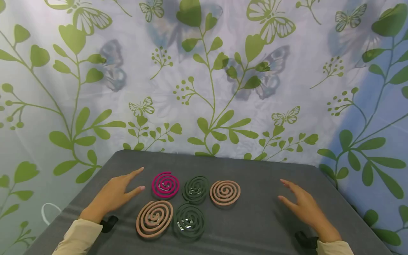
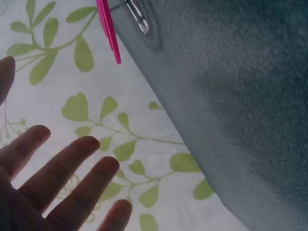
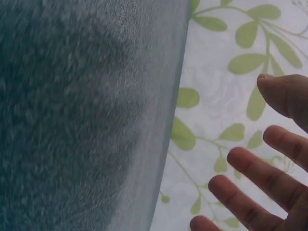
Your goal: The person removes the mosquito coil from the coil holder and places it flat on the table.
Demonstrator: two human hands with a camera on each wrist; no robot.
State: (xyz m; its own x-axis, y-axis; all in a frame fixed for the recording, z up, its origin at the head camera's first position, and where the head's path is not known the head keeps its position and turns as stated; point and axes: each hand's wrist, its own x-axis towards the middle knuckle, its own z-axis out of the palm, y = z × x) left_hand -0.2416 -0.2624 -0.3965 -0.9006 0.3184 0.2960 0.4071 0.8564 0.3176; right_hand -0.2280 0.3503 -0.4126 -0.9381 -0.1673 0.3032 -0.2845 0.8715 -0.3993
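Observation:
Spiral mosquito coils lie on small silver metal stands on the grey table. A pink coil [image 1: 166, 183] is at the back left, a dark green coil [image 1: 196, 189] beside it, then a tan coil [image 1: 225, 191]. In front are another tan coil [image 1: 155, 216] and another dark green coil [image 1: 189, 220]. My left hand [image 1: 115, 193] hovers left of the pink coil, fingers spread, holding nothing. My right hand [image 1: 301, 203] is above the table's right part, fingers extended, well apart from the coils. In the left wrist view, the pink coil [image 2: 109, 33] shows edge-on beside a metal stand [image 2: 138, 17].
The grey cloth-covered table [image 1: 255, 226] ends at a back edge before a hanging curtain [image 1: 165, 88] printed with green leaves and butterflies. Dark bands [image 1: 109, 224] are on both wrists. A white loop [image 1: 44, 212] hangs off the table's left side.

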